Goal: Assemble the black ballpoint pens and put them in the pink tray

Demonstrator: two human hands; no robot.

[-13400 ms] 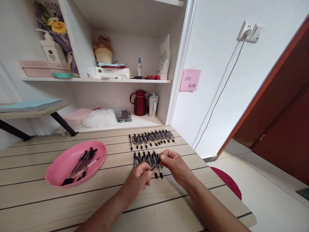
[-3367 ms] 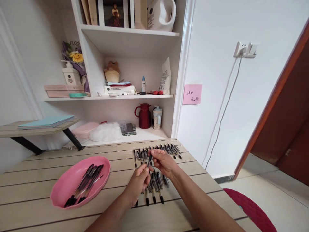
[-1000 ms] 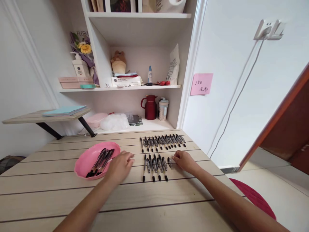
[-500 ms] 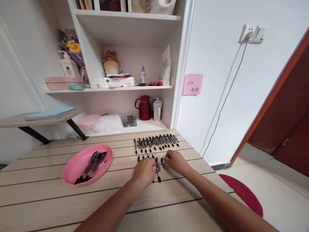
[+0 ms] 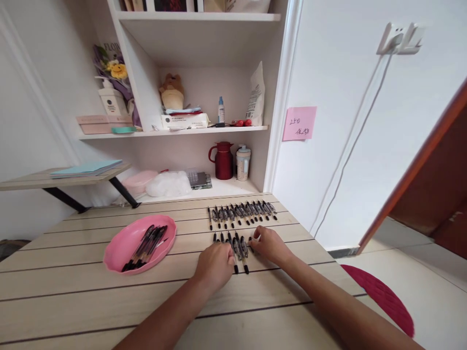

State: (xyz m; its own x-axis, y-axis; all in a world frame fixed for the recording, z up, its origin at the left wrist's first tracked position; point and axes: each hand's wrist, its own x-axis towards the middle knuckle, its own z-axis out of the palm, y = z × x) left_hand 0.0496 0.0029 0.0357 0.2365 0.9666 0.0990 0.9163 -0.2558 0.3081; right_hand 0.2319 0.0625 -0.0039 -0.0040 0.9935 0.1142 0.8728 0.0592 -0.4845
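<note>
My right hand (image 5: 270, 247) is closed at the right end of the front row, its fingertips pinching a dark pen cap (image 5: 250, 244). Beside it lie a clear cap with a black clip (image 5: 244, 246) and a black-tipped pen (image 5: 242, 255). My left hand (image 5: 216, 265) rests with curled fingers over the left part of this row and hides some pens. Whatever its fingers hold, if anything, is hidden. Behind both hands stretches a second row of pens and caps (image 5: 241, 214), set side by side. More pens (image 5: 146, 248) are heaped in a pink dish (image 5: 168, 243) to the left.
The wooden table (image 5: 262, 318) has dark grooves. At its back stands a white shelf unit (image 5: 200, 17) with a red jug (image 5: 224, 163) and a cup (image 5: 242, 165). A small raised stand (image 5: 109, 174) carries blue folders at the left. A cord (image 5: 346, 160) hangs on the right wall.
The view has shifted slightly, so the scene sits farther right. My right hand's fingertips have closed on the pen cap and drawn slightly away from the neighbouring one. My left hand stays over the pens.
</note>
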